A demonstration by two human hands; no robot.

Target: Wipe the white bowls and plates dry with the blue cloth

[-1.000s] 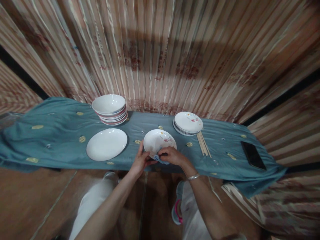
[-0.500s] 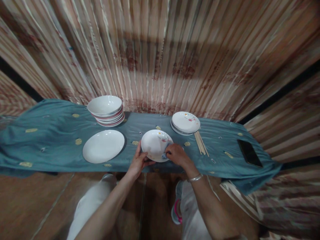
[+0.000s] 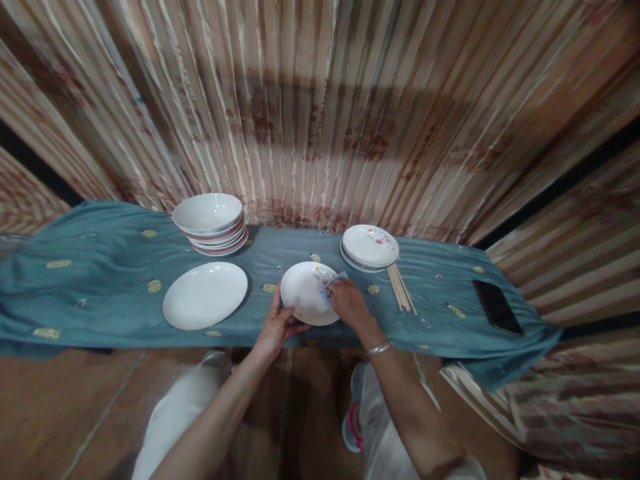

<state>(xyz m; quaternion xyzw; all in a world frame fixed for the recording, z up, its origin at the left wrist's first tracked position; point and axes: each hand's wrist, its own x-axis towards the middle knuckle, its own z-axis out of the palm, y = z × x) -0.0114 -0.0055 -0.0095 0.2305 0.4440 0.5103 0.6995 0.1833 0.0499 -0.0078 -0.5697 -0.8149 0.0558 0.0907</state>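
A white plate with a floral print point(image 3: 305, 293) is in front of me at the table's near edge. My left hand point(image 3: 279, 325) grips its lower left rim, thumb on top and fingers underneath. Pinched in my right hand point(image 3: 349, 301) is a small bluish cloth point(image 3: 325, 293), pressed on the right part of the plate's face. The right fingers partly hide the cloth and the printed flowers.
A teal cloth point(image 3: 125, 253) covers the table. On it stand a stack of bowls point(image 3: 210, 223), a large white oval plate point(image 3: 205, 297), a stack of floral plates point(image 3: 370, 247), several chopsticks point(image 3: 401, 288) and a black phone point(image 3: 497, 307). Striped curtains point(image 3: 310, 120) hang behind.
My right hand has moved the cloth slightly up along the plate's right side. My left hand keeps its hold on the rim.
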